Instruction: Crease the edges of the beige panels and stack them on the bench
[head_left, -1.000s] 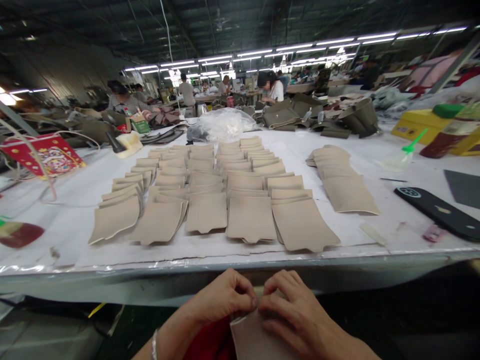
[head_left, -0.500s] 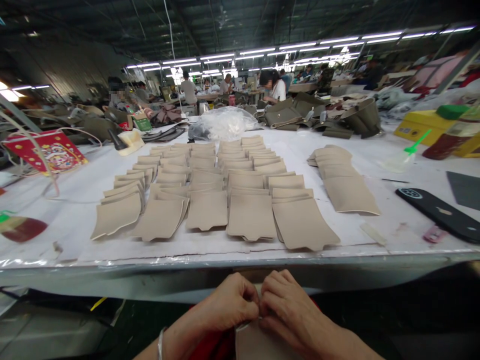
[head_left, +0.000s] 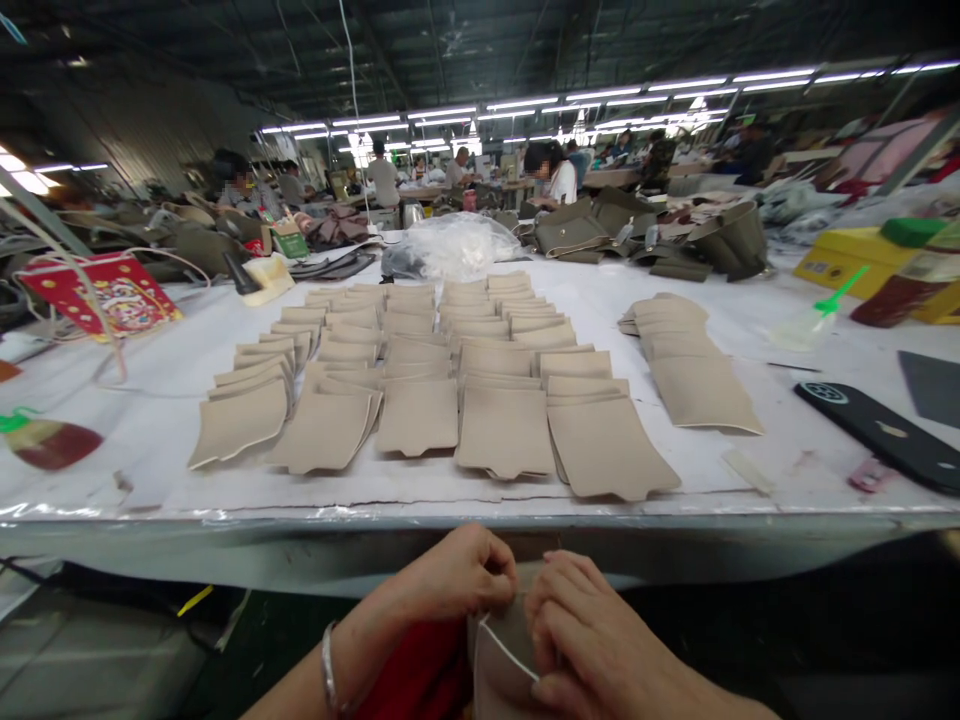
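Observation:
Below the table's front edge, both hands work on a beige leather-like piece [head_left: 499,668] with a pale curved edge. My left hand [head_left: 471,572], a silver bangle on its wrist, is closed with thumb and fingers pinching the upper edge of that piece. Curled over its right side is my right hand [head_left: 574,625], its fingers gripping the material. Part of the piece is hidden behind the right hand and cut off by the bottom of the view. On the table ahead, overlapping beige pieces [head_left: 502,430] lie in several rows.
Another row of beige pieces [head_left: 701,385] lies to the right, beside a black phone [head_left: 885,430]. Bottles with reddish-brown liquid [head_left: 56,445] stand or lie at both sides. A clear plastic bag [head_left: 457,245] and dark olive pieces [head_left: 600,230] are farther back. Several people work beyond.
My left hand has risen slightly, and my right hand has shifted a little down and apart from it. More of the piece and its pale edge now shows between them.

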